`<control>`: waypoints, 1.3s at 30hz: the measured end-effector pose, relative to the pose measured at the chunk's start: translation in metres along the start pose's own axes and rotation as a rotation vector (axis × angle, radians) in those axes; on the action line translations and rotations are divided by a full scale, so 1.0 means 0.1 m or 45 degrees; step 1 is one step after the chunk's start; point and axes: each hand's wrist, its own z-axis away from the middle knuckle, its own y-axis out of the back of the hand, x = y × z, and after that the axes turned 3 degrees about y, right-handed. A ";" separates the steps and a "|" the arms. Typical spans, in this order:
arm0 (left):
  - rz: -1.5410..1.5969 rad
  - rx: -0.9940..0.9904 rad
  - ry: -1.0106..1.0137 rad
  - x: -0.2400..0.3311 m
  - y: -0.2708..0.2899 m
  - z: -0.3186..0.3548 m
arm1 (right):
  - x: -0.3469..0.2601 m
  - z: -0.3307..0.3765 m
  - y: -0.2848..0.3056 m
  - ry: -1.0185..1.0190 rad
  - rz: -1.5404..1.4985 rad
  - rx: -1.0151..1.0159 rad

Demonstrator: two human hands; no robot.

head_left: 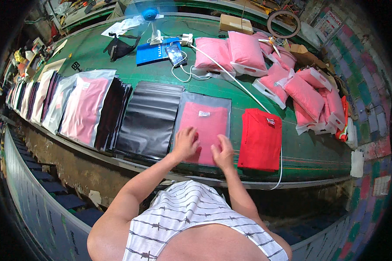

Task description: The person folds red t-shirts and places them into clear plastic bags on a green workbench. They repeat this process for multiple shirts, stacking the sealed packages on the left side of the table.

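Note:
A folded pink garment (206,126) with a small white label near its top lies in a clear, dark-edged plastic bag (228,104) in front of me. My left hand (187,143) is over the garment's lower left part, fingers loosely bent and apart. At its lower right edge is my right hand (223,152), thumb and fingers spread. Neither hand grips anything that I can see; whether the fingertips touch the plastic is unclear. Beside the bag on the left is a stack of black plastic bags (150,117). Folded red garments (260,143) lie in a pile to the right.
Bagged garments (85,106) line the green table (130,71) leftward. Filled pink bags (248,50) heap up at the far right. A white cable (235,80) crosses the table. At the back are a blue fan (150,14), a phone (176,54) and a black pouch (119,47).

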 end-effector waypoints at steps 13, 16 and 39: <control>-0.427 -0.073 -0.073 0.30 0.01 0.22 | -0.10 -0.13 -0.40 0.080 0.817 -0.221; -0.432 -0.094 -0.066 0.31 0.01 0.20 | 0.00 -0.40 -0.45 0.089 0.852 -0.193; -0.398 -0.132 -0.017 0.40 0.04 0.10 | 0.35 -1.57 -0.55 -0.097 0.877 -0.173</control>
